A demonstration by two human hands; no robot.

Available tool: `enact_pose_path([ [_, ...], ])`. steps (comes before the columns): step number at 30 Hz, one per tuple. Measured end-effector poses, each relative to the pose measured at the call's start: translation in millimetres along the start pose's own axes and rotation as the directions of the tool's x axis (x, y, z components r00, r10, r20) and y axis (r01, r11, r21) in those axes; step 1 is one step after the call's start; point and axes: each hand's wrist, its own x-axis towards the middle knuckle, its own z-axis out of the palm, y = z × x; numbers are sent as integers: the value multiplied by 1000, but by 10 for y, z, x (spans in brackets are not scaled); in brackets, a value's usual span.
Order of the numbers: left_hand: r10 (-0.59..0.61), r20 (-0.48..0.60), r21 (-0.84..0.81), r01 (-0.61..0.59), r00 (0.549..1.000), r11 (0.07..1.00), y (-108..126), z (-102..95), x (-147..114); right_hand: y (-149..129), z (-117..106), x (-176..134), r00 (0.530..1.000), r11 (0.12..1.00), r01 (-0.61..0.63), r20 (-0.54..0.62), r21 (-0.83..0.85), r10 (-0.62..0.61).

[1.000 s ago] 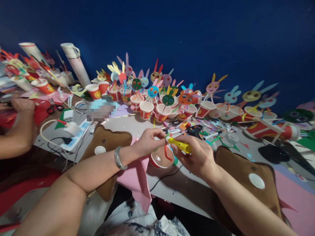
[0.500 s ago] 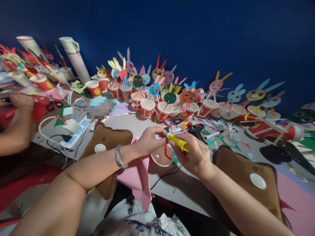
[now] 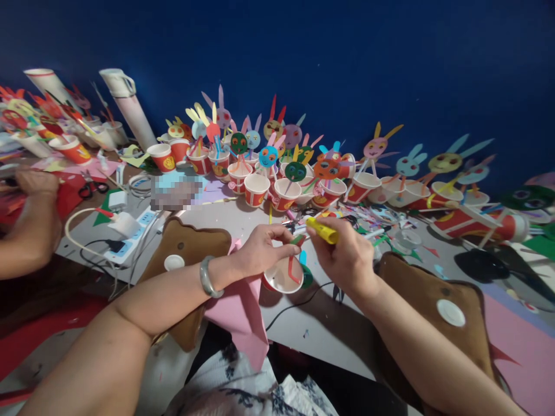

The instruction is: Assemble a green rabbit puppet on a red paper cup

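Observation:
Pinched between the thumb and fingers of my left hand (image 3: 271, 248) is a small green paper piece (image 3: 298, 240). My right hand (image 3: 344, 251) grips a yellow glue stick (image 3: 321, 230), held up a little to the right of the paper and apart from it. Below my left fingers stands a red-and-white paper cup (image 3: 281, 283) with a bent red strip (image 3: 296, 271) in it. Just right of that cup is a green and blue paper shape (image 3: 306, 270), partly hidden. Pink paper (image 3: 243, 312) hangs over the table edge under my left wrist.
Behind my hands stand rows of paper cups (image 3: 256, 190) with paper rabbit faces. Brown cushions (image 3: 195, 242) lie on both sides. A power strip (image 3: 134, 234) with cables, scissors (image 3: 93, 185) and another person's arm (image 3: 34, 214) are at the left. Paper scraps (image 3: 390, 222) litter the table.
The yellow glue stick has come away from my left fingertips, up and to the right. The green paper piece now shows in my left hand. The view has shifted slightly.

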Motion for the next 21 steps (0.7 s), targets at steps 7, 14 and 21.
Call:
enact_pose_path([
  [7, 20, -1, -14, -20, 1000, 1000, 10, -12, 0, -68, -248, 97, 994, 998, -47, -92, 40, 51],
  [14, 87, 9, 3, -87, 996, 996, -44, -22, 28, -46, -94, 7, 967, 949, 210, 91, 234, -237],
  [21, 159, 4, 62, -159, 987, 985, -52, -48, 45, -44, -9, -93, 953, 955, 255, 128, 148, -274],
])
